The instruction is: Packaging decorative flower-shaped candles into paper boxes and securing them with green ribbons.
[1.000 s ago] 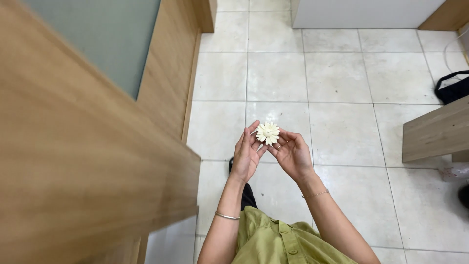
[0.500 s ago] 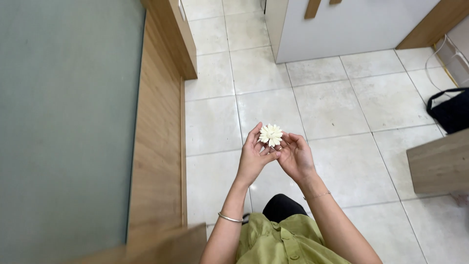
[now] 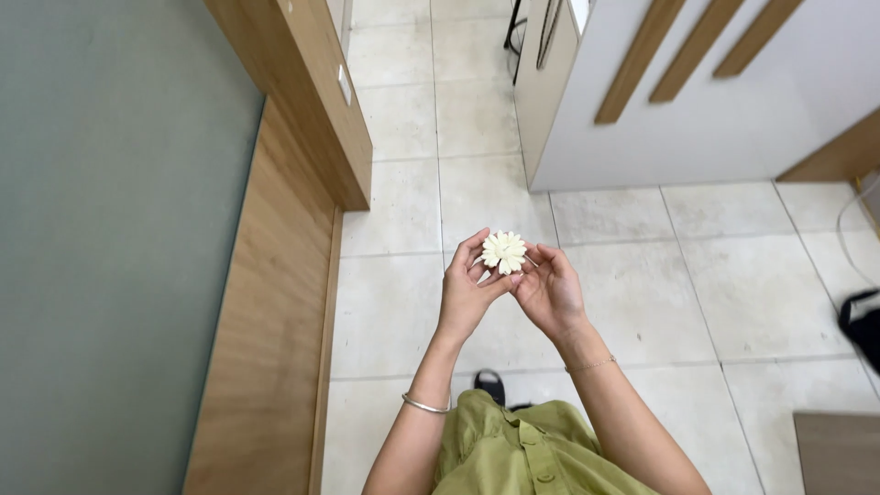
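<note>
A small white flower [image 3: 503, 251] with many thin petals sits between the fingertips of both hands, held out at chest height above the tiled floor. My left hand [image 3: 468, 291] cups it from the left with fingers curled around its base. My right hand [image 3: 546, 291] pinches it from the right, thumb and fingers touching the petals' underside. A thin silver bangle circles my left wrist and a fine bracelet my right. The flower's stem, if any, is hidden by the fingers.
A wooden-framed wall with a grey-green panel [image 3: 110, 229] runs along the left. A white cabinet with wooden slats [image 3: 697, 101] stands at the upper right. A black bag [image 3: 862, 325] lies at the right edge. Beige floor tiles [image 3: 403, 312] lie below.
The camera view has swung upward and to the right, so the cabinet shows larger. Both hands keep holding the flower in much the same grip.
</note>
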